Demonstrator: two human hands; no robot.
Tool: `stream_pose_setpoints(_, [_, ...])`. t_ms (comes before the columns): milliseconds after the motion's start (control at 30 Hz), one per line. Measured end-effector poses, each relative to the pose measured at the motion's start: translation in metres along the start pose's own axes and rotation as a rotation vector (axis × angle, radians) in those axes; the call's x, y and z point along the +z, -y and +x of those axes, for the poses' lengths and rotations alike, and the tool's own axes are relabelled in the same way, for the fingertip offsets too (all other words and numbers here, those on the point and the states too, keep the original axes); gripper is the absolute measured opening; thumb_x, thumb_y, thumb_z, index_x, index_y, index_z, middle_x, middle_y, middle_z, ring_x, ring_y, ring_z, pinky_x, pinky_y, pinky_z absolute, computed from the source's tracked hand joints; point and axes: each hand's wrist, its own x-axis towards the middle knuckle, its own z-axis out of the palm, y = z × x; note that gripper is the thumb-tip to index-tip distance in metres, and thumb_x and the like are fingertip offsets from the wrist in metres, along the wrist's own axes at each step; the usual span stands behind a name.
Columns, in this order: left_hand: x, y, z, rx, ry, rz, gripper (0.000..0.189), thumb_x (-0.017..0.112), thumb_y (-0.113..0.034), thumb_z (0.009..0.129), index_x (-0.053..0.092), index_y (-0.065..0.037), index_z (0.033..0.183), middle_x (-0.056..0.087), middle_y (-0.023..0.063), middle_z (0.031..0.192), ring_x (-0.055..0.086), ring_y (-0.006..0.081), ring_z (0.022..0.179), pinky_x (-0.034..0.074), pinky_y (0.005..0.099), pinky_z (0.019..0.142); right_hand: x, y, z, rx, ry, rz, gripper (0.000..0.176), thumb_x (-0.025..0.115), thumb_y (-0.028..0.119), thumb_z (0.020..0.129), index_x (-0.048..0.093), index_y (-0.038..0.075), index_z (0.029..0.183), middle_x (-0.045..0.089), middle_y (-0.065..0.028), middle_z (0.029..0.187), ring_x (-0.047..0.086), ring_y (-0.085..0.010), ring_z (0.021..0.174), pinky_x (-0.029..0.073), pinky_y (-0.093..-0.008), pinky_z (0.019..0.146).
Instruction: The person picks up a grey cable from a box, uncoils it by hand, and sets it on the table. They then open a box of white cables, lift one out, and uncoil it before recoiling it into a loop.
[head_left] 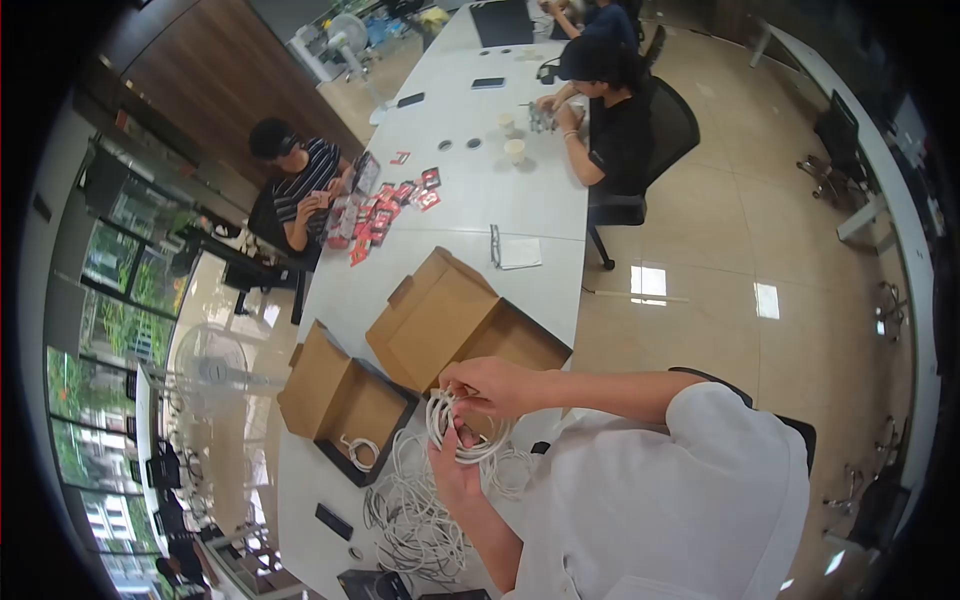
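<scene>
A coil of white cable is held up between my two hands, above the near part of the white table. My right hand grips the top of the loops with bent fingers. From below, my left hand closes round the coil's left side. Beneath them lies a loose tangle of white cables. Just beyond is an open cardboard box. Another open box, to its left, has a small coiled white cable in it.
A dark phone lies at the near left. Glasses and white paper are beyond the boxes. Red packets lie before a seated person at the left; another person sits at the right near two cups.
</scene>
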Motion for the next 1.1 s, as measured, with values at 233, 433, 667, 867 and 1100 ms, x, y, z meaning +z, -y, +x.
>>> stream_pose_setpoints(233, [-0.011,0.000,-0.012,0.021,0.059,-0.152,0.032,0.067,-0.008,0.083,0.056,-0.002,0.113,0.063,0.0059,0.095,0.049,0.0092,0.065,0.041,0.0257,0.061,-0.001,0.013,0.011,0.217,-0.048,0.180,0.021,0.064,0.004,0.084,0.062,0.002,0.104,0.059,-0.0069,0.081,0.057,-0.0154,0.070,0.046,-0.0281,0.062])
stream_pose_setpoints(433, [-0.020,0.009,-0.012,0.008,0.053,-0.321,0.038,0.067,-0.016,0.086,0.056,-0.006,0.121,0.065,0.0029,0.099,0.046,0.0070,0.064,0.037,0.0235,0.064,0.012,0.009,0.017,0.213,-0.095,0.150,0.011,0.062,0.005,0.087,0.066,0.000,0.096,0.058,-0.0051,0.082,0.052,-0.0098,0.072,0.043,-0.0238,0.064])
stream_pose_setpoints(667, [-0.018,0.001,-0.014,0.041,-0.045,-0.169,0.029,0.067,-0.009,0.083,0.062,-0.004,0.111,0.067,0.0083,0.095,0.050,0.0080,0.062,0.042,0.0244,0.061,0.029,0.000,0.016,0.203,-0.123,0.334,0.010,0.063,0.006,0.087,0.068,0.000,0.093,0.055,-0.0015,0.078,0.045,-0.0086,0.066,0.036,-0.0232,0.059])
stream_pose_setpoints(867, [-0.008,-0.015,-0.015,0.053,-0.104,0.031,0.025,0.069,-0.007,0.078,0.064,0.000,0.102,0.068,0.0117,0.088,0.049,0.0076,0.057,0.040,0.0220,0.055,0.026,0.008,0.022,0.236,-0.053,0.293,0.011,0.066,0.010,0.085,0.069,0.001,0.092,0.052,-0.0006,0.074,0.042,-0.0080,0.065,0.035,-0.0232,0.058])
stream_pose_setpoints(1100, [-0.015,-0.020,-0.015,0.056,-0.091,0.057,0.027,0.070,-0.009,0.074,0.064,0.002,0.097,0.067,0.0111,0.082,0.048,0.0070,0.054,0.037,0.0208,0.050,0.027,0.006,0.029,0.165,0.009,0.214,0.012,0.067,0.010,0.084,0.069,0.001,0.091,0.052,-0.0016,0.073,0.043,-0.0081,0.064,0.036,-0.0240,0.057])
